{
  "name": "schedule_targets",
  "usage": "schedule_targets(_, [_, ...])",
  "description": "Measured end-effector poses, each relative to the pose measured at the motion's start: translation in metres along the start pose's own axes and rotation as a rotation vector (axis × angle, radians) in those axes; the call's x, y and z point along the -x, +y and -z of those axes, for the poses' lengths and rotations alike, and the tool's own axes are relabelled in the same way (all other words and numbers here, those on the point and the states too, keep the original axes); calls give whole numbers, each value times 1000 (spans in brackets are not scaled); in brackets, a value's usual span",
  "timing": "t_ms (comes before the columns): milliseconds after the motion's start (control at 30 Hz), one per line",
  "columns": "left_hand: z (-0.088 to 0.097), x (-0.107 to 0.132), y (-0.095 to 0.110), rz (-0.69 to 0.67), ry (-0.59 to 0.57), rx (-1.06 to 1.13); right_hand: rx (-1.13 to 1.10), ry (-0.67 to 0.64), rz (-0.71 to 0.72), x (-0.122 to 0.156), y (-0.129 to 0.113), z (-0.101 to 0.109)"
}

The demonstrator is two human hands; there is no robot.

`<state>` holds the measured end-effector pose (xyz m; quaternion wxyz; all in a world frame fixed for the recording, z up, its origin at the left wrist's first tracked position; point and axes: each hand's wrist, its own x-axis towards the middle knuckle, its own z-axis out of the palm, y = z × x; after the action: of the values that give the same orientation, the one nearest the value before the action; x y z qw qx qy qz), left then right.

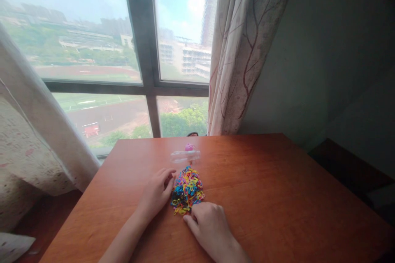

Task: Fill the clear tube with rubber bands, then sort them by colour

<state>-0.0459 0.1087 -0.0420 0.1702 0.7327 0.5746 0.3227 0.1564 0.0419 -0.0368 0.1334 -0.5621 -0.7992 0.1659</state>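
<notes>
A heap of small, colourful rubber bands (pixel 187 189) in yellow, blue, pink and black lies on the wooden table. At its left edge rests my left hand (pixel 159 191), fingers loosely bent and the thumb apart, with nothing seen in it. My right hand (pixel 210 224) lies at the near right edge of the heap, its fingers bent down and its thumb stretched out to the left. The undersides of the right fingers are hidden, and nothing held shows there. Just beyond the heap lies a clear plastic container (pixel 185 156), with a pink round object (pixel 189 147) behind it.
The brown wooden table (pixel 271 197) reaches to the window frame (pixel 149 86). A patterned curtain (pixel 237 49) hangs at the right of the window, and another curtain (pixel 33 131) at the left. A dark wall stands on the right.
</notes>
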Motion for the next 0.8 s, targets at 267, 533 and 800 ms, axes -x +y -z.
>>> schedule_targets(267, [0,0,1,-2,15,0,-27,32,-4,-3,-2,0])
schedule_targets(533, [2,0,2,-5,28,7,-267,178,16,-37,23,36])
schedule_targets(800, [3,-1,2,-19,25,-9,-447,370,-80,-73,48,16])
